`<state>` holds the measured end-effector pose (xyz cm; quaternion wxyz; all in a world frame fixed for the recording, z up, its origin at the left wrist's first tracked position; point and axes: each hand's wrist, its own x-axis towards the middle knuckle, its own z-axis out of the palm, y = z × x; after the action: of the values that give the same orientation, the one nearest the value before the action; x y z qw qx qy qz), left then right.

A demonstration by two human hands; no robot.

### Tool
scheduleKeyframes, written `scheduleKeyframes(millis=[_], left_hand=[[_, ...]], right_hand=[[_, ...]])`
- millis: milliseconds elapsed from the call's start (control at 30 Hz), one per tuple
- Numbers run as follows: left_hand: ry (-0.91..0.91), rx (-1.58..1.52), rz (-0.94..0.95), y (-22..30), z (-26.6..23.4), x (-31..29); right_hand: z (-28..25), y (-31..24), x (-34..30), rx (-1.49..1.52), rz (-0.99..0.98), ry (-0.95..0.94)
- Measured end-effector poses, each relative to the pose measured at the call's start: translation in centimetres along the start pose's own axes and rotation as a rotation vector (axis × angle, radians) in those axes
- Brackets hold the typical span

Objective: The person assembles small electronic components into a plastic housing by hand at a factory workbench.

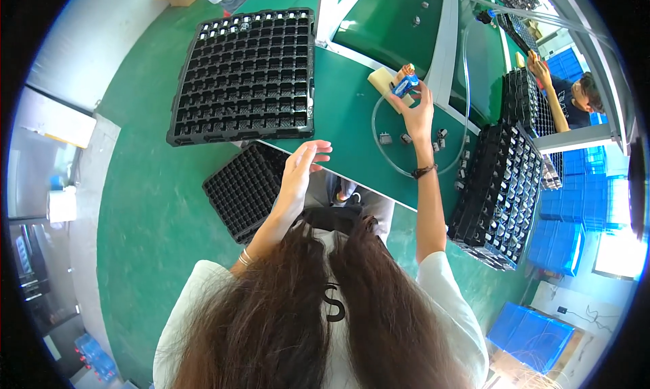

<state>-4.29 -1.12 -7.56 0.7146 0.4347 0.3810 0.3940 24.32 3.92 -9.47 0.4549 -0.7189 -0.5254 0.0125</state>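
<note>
White rectangular panel (617, 253): washed-out glare
Glossy green surface (386, 33): pale reflections
White metal frame (594, 47): fisheye-bent
My right hand (418, 110): brightly lit

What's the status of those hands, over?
Left hand open, empty. Right hand at blue tool, grip unclear. Clear hose loops over green table around small metal parts.

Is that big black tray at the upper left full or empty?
Mostly empty: the tray has small silvery parts only near its far edge; its nearer pockets look bare.
</note>
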Motion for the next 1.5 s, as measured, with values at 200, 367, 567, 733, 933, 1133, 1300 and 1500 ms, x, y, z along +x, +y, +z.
scheduleKeyframes(millis=[200, 367, 567, 733, 933, 1133, 1300, 1500], left_hand=[[-0.024, -0.024, -0.013, -0.1, 0.1, 0.2], [0.077, -0.048, -0.025, -0.2, -0.4, -0.2], [0.045, -0.044, -0.06, -0.8, -0.5, 0.1], [-0.01, -0.047, -0.055, -0.6, -0.2, -0.2], [0.011, -0.053, -0.055, -0.8, -0.6, -0.6], [0.042, -0.037, -0.048, -0.5, -1.4, -0.9], [0.034, -0.035, -0.065, -0.5, -1.7, -0.8], [0.063, -0.052, -0.043, -0.1, -1.9, -0.7]], right_hand=[[0.5, 1.1, 1.5, 0.069, 0.071, -0.011], [3.0, 1.4, 1.3, 0.08, 0.137, 0.012], [2.5, 1.9, 1.5, -0.012, 0.06, 0.04], [2.7, 1.9, 1.3, -0.009, 0.053, 0.068], [1.3, 0.9, 1.4, 0.037, 0.095, 0.012], [1.1, 1.1, 1.7, -0.04, -0.004, 0.013], [1.2, 1.2, 1.8, -0.057, -0.033, 0.039], [-0.1, 0.9, 1.9, 0.58, 0.104, 0.015]])
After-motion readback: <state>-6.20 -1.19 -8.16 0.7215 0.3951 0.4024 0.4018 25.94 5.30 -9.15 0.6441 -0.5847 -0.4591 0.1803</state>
